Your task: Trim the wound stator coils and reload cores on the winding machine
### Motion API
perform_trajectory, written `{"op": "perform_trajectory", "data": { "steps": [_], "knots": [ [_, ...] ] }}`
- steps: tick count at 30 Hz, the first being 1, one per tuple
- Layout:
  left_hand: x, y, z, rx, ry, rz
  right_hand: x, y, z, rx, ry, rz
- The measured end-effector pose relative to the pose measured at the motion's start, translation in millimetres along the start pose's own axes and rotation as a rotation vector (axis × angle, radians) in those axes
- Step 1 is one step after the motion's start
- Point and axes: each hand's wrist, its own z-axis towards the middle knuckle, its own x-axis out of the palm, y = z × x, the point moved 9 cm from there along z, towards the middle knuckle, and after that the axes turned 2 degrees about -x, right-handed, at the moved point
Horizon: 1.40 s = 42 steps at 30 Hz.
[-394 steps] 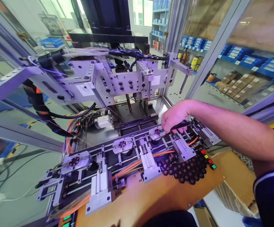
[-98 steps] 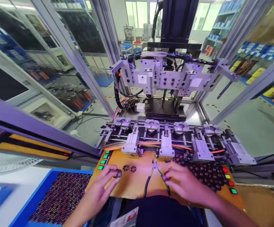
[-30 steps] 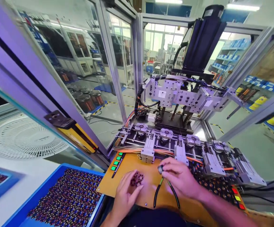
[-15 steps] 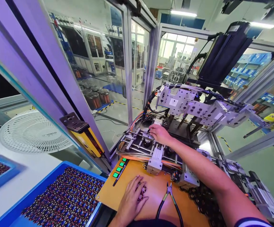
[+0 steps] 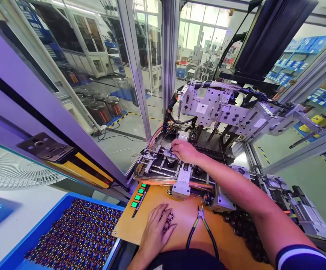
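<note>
My left hand lies on the orange-brown board, its fingers curled over a few small copper-wound rings, which show between the fingers and thumb. My right hand reaches forward over the machine, thumb and fingertips pinched together at a small metal fixture. Something dark shows at those fingertips, too small and covered to name. Below that hand is a metal slide block. Diagonal cutters lie on the board with their handles apart, to the right of my left hand.
A blue tray full of small wound rings stands at left. Green lit buttons and a pen are at the board's left edge. Dark ring parts are heaped at right. A metal machine head hangs beyond my right arm.
The view has shifted, so the machine and frame posts appear higher and further left. Both hands keep about the same places on the board and at the fixture.
</note>
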Motion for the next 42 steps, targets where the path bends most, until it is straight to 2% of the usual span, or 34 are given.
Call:
{"op": "perform_trajectory", "data": {
  "steps": [10, 15, 19, 25, 29, 31, 33, 37, 39, 42],
  "knots": [
    [-1.1, -2.2, 0.8, 0.014, 0.007, 0.013, 8.0, 2.1, 9.7, 0.093, 0.11, -0.106],
    [-1.4, -1.4, 0.9, 0.008, 0.0, 0.005, 3.2, 5.2, 5.3, 0.074, 0.111, -0.115],
    [-1.1, 0.5, 0.2, -0.007, -0.007, -0.012, -1.7, 10.1, -8.6, 0.032, 0.077, -0.108],
    [-2.1, 1.4, 0.6, -0.02, -0.015, -0.028, 4.1, 12.2, -20.2, -0.018, 0.003, -0.074],
    [-4.2, -0.6, 1.1, -0.004, -0.018, -0.016, -15.8, 20.9, -34.7, -0.045, -0.141, -0.056],
    [-5.4, -1.5, 1.1, 0.007, -0.022, -0.006, -36.5, 31.1, -58.2, -0.048, -0.255, -0.049],
    [-6.5, -2.5, 1.2, 0.015, -0.023, 0.003, -57.2, 45.2, -95.3, -0.046, -0.368, -0.041],
    [-6.8, -4.9, 2.2, 0.028, -0.008, 0.007, -86.3, 75.5, -199.8, -0.034, -0.642, 0.007],
    [-5.5, -6.1, 3.0, 0.039, 0.008, -0.007, -86.6, 82.0, -254.3, 0.046, -0.749, -0.009],
    [-3.0, -8.0, 4.3, 0.071, 0.024, -0.031, -66.0, 74.7, -326.1, 0.282, -0.783, -0.081]
  ]
}}
